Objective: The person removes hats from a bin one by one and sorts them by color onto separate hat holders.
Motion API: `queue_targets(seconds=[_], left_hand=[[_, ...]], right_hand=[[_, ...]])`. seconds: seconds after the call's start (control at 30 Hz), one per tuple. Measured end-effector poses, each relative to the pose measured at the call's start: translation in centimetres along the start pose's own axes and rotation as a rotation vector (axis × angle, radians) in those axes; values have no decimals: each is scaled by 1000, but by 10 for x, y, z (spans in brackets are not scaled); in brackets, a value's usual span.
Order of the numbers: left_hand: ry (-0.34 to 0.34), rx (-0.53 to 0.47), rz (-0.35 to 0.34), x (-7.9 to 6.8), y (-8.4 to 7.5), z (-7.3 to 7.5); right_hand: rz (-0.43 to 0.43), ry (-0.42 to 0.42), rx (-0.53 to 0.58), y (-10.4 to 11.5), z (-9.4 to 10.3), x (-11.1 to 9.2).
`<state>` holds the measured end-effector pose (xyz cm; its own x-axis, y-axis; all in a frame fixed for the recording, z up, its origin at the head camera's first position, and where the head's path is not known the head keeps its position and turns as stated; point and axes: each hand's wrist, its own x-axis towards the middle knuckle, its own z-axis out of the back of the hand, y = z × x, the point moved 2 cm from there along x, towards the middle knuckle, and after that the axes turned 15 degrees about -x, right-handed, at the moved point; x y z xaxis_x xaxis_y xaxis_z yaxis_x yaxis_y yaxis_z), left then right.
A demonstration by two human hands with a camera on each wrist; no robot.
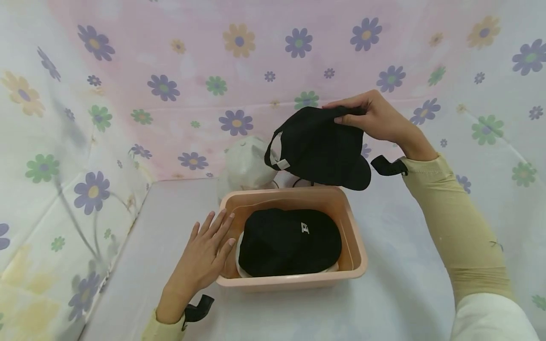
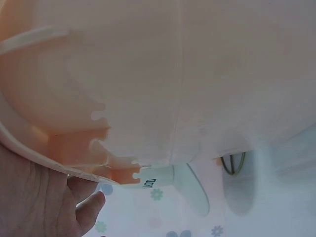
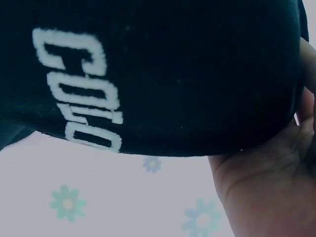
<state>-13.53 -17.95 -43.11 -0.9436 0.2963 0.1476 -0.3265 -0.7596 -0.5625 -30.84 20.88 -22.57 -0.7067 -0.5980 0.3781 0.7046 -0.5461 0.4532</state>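
Observation:
My right hand pinches a black baseball cap by the crown, thumb on the near side. The cap hangs tilted above the back right of a peach plastic basin, its strap opening to the left and brim low at the right. White letters reading "COLO" show on the black cap in the right wrist view. Inside the basin lies another black cap with a small white letter, over something pale. My left hand, fingers straight, rests at the basin's left rim.
Behind the basin stands a white cap, its lower part hidden by the rim. Thin dark loops show beside it. A flowered cloth hangs along the back and sides, and a pale cloth covers the table.

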Motion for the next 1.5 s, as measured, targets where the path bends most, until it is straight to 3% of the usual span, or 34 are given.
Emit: queue_targets(seconds=[0.4,0.93,1.5], left_hand=[[-1,5,-3,-1,-1,1],[-8,6,-6,0,-2,0],[-4,3,6,-2,-1,0]], right_hand=[[-106,52,-12,-41,1,12],[-225,-3,-63,-61,14,19],[-300,58,-28,-97,-27,26]])
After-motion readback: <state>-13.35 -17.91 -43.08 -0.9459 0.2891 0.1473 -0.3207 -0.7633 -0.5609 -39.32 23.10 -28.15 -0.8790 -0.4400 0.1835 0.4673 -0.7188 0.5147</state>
